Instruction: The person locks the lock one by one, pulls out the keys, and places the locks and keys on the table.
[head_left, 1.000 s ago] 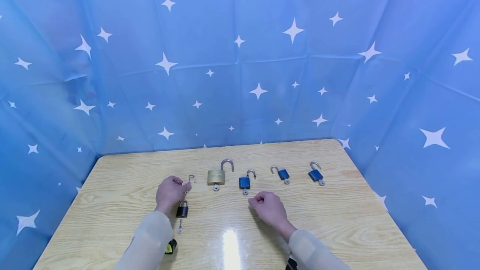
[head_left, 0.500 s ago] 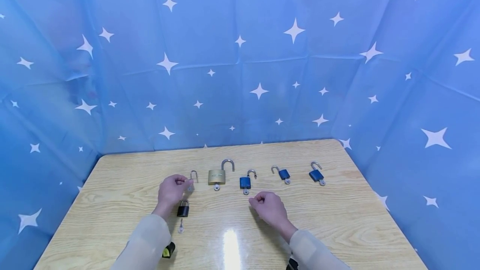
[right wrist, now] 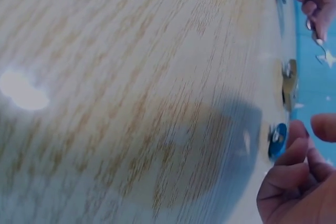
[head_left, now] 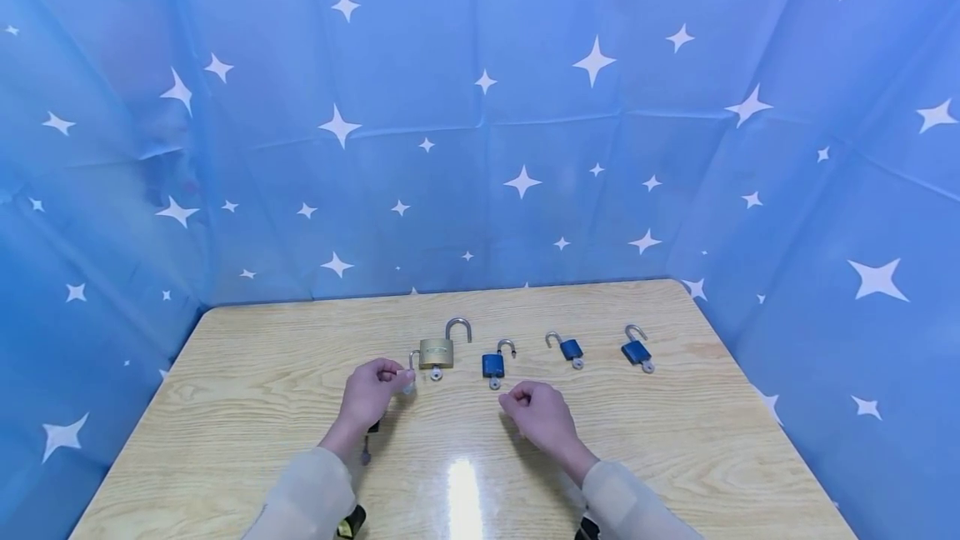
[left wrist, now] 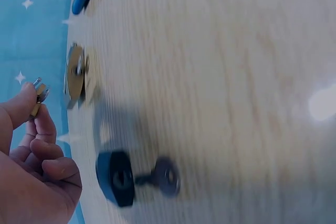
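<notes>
Between thumb and forefinger my left hand (head_left: pixel 373 397) pinches a small brass padlock (left wrist: pixel 40 98), held above the table with its shackle (head_left: pixel 413 357) standing open. A key (head_left: pixel 408 388) hangs below it; the fingers cover most of the lock's body. Just to the right lies a large brass padlock (head_left: pixel 436 353) with an open shackle and a key in it. My right hand (head_left: pixel 542 417) holds nothing, its fingers loosely curled and the thumb apart from them in the right wrist view. It hovers just in front of a blue padlock (head_left: pixel 492 366).
Two more blue padlocks (head_left: pixel 572 349) (head_left: pixel 636 352) lie to the right, shackles open, keys in. Near my left wrist sits a black padlock (left wrist: pixel 114 178) with a key (left wrist: pixel 167 177), partly hidden in the head view. A starry blue curtain (head_left: pixel 480 148) borders the wooden table (head_left: pixel 675 457).
My left hand has carried the small brass padlock to the right, close to the large brass one. Its forearm now covers much of the black padlock. My right hand has stayed put.
</notes>
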A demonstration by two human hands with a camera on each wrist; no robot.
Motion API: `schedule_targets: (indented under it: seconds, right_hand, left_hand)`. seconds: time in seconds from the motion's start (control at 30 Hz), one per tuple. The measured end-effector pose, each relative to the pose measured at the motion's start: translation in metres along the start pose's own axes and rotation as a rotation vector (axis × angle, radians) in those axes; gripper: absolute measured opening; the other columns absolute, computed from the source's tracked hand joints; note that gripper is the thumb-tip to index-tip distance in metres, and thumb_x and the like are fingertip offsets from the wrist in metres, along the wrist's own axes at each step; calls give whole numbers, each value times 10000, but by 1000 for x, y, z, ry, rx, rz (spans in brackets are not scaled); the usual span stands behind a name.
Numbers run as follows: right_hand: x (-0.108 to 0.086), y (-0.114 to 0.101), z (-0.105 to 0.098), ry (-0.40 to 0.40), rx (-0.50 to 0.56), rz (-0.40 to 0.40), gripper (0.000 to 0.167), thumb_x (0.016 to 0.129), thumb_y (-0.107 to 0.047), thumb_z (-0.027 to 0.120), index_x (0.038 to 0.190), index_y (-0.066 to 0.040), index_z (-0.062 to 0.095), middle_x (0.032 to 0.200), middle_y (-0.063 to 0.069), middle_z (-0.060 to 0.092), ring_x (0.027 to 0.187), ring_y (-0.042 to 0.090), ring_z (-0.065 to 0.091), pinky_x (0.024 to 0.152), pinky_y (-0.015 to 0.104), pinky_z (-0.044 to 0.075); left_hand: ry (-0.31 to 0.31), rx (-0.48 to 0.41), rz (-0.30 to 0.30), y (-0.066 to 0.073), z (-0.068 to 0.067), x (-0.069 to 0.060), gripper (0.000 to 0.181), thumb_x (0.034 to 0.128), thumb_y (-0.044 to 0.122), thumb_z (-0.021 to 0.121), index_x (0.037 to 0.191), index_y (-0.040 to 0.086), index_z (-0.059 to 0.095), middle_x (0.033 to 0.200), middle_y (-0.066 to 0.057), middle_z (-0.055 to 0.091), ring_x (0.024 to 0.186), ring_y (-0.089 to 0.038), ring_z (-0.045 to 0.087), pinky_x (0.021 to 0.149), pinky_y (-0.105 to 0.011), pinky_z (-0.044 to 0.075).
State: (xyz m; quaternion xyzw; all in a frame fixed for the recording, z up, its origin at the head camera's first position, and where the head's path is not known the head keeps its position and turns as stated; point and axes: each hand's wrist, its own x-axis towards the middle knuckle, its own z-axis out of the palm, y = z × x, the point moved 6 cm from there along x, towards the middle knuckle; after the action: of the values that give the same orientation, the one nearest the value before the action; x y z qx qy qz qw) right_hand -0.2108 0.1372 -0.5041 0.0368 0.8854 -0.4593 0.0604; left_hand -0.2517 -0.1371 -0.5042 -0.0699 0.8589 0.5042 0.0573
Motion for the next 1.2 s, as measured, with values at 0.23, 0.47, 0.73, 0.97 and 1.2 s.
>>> schedule_targets:
  seconds: [0.23,0.47,0.73,0.97,1.2]
  right_hand:
    - [2,-3,0,-1,39,-34,164,911,-234,637,888,-86,706,620,-48,554,504,94,500,489,244,401]
    - [5,-10,1,-10,88,-88,195,923,-195,633,1020,-46,712,799,17,615,620,94,527,533,223,435]
    - [8,-20,2,-23,77,-165,208,950,-184,611,1084,-54,704,935,22,671,813,122,558,658,203,467]
    - [8,-26,8,-78,74,-199,253,969,-219,591,1143,-58,680,990,28,669,820,141,579,661,218,485]
    - [7,-30,13,-105,79,-213,220,970,-213,593,1109,-76,694,971,44,684,782,156,574,622,218,471]
  left_hand:
    - [-57,-27,38,7,23,-10,233,882,277,714,945,57,668,821,-22,579,731,-142,498,604,-242,410]
    - [-144,-49,84,11,45,-20,250,866,305,725,895,68,654,763,5,559,687,-132,479,576,-233,387]
    - [-210,-69,101,12,62,-29,271,860,314,729,925,62,653,787,4,564,713,-124,499,599,-224,420]
    - [-242,-85,124,14,70,-33,272,857,297,735,947,53,653,802,-12,597,721,-135,518,602,-240,428]
    - [-259,-94,154,17,78,-35,257,850,284,740,904,48,653,753,9,580,652,-110,490,542,-210,405]
